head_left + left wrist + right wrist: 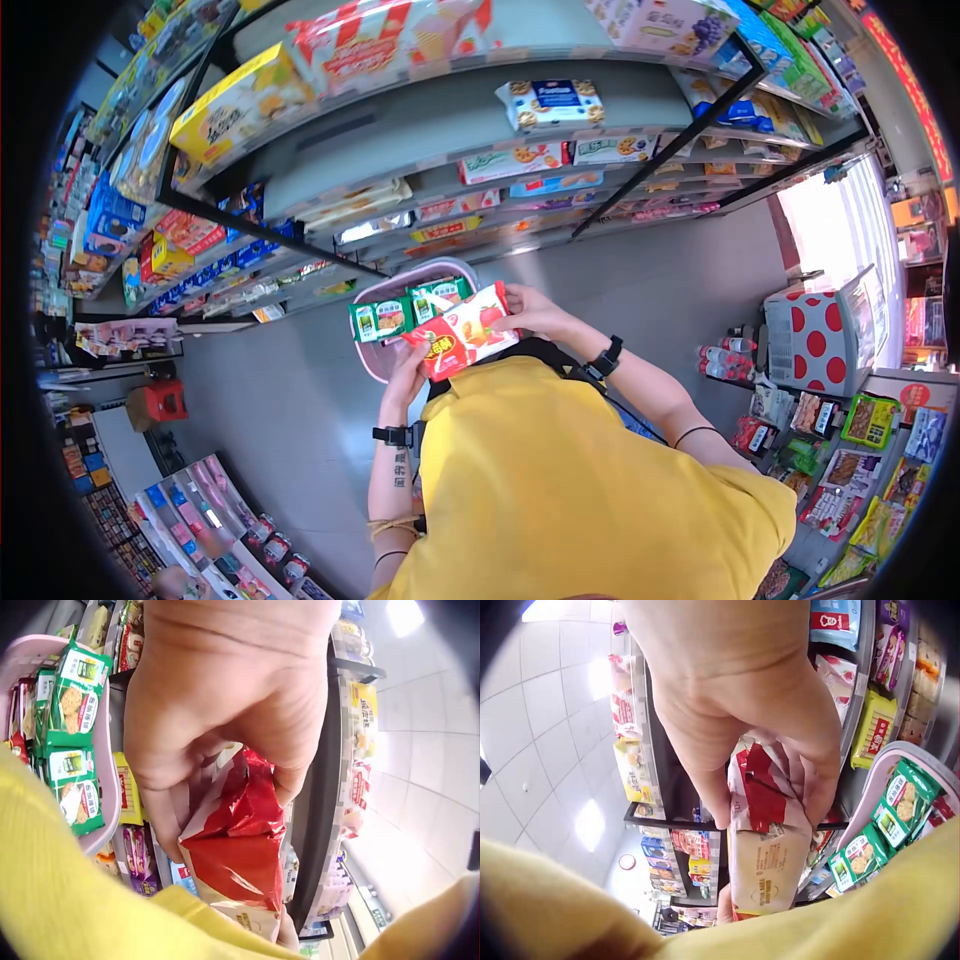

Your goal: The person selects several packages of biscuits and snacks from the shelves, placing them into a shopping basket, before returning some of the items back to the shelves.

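Both hands hold one red and white snack packet [462,335] in front of the yellow shirt. The left hand [405,375] pinches its red end; in the left wrist view that hand [225,712] has thumb and fingers round the crinkled red wrapper [240,855]. At the other end, the right hand [535,312] grips the packet, and in the right wrist view its thumb and fingers [821,784] lie on both sides of the pale wrapper [769,862]. Beneath and beside the packet is a pink basket [372,358] with green cracker packets [383,320] inside.
Shelves [400,130] of boxed and bagged snacks run across the front. A polka-dot box [818,343] and bagged goods [850,470] stand at the right. A red stool [165,400] is on the left, with a display rack [215,520] at the lower left.
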Action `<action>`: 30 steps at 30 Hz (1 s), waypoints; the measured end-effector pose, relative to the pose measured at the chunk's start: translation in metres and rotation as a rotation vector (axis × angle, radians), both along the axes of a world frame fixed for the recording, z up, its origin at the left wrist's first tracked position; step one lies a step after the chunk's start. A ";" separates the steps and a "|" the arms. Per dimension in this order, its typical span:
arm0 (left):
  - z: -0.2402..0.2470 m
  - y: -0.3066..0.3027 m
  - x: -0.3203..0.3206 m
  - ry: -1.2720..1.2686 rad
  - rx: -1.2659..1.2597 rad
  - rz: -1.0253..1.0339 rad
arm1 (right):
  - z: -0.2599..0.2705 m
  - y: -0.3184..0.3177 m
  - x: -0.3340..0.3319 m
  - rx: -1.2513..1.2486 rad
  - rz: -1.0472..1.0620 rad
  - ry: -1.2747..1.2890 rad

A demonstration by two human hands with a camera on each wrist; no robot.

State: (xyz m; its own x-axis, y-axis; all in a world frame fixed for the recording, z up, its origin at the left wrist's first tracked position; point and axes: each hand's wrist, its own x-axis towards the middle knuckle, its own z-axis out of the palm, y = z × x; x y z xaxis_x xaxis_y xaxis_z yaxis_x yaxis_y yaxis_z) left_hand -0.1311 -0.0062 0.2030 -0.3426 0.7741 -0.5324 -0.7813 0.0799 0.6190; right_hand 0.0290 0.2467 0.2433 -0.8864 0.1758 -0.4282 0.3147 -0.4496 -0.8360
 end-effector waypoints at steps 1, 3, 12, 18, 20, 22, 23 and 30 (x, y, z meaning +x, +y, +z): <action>0.002 0.014 0.008 0.038 0.017 -0.036 | 0.004 0.016 0.009 0.102 -0.050 -0.027; 0.006 0.035 0.016 0.168 -0.004 -0.138 | 0.031 0.062 0.033 0.099 -0.165 0.064; -0.041 0.070 0.059 0.291 -0.310 -0.026 | 0.131 0.293 0.119 0.410 -0.816 0.332; -0.058 0.071 0.093 0.262 -0.474 0.025 | 0.131 0.339 0.086 1.041 -1.056 0.279; -0.061 0.070 0.100 0.259 -0.496 0.059 | 0.130 0.337 0.072 1.212 -1.132 0.257; -0.064 0.063 0.105 0.256 -0.501 0.086 | 0.119 0.346 0.060 1.238 -1.191 0.245; -0.066 0.058 0.107 0.265 -0.516 0.089 | 0.114 0.350 0.054 1.252 -1.219 0.236; -0.075 0.038 0.108 0.314 -0.622 0.078 | 0.112 0.378 0.031 1.255 -1.325 0.163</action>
State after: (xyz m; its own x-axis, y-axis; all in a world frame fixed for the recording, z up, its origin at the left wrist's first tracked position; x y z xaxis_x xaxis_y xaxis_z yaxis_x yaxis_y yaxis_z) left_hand -0.0232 0.0322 0.1280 -0.5951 0.3246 -0.7352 -0.5905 0.4440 0.6739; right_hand 0.0597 0.6244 0.3551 0.0719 0.8258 0.5593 0.2053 0.5365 -0.8185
